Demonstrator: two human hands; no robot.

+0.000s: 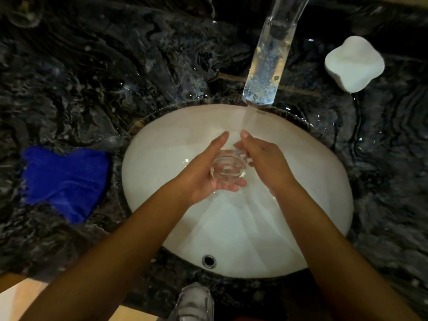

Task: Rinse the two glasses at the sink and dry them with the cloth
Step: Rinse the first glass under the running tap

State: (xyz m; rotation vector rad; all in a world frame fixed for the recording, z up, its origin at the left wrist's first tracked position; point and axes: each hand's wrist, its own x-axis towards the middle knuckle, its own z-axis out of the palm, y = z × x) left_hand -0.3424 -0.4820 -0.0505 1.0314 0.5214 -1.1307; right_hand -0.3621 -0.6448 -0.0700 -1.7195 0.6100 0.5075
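Note:
A clear glass point(228, 169) lies on its side over the white sink basin point(162, 181), its mouth turned toward me. My left hand point(203, 174) cups it from below and the left. My right hand point(266, 158) holds its far right side, fingers against the rim. Water runs from the chrome faucet spout point(264, 66) down to my fingertips just behind the glass. The blue cloth point(64, 179) lies crumpled on the dark counter left of the basin. A second glass point(24, 13) seems to stand at the far left corner, blurred.
The counter is dark veined marble point(115, 66), wet near the faucet. A white lobed soap dish or container point(354, 63) sits right of the faucet. The basin's overflow hole point(209, 261) faces me at the near wall. A shoe point(194, 302) shows below the counter edge.

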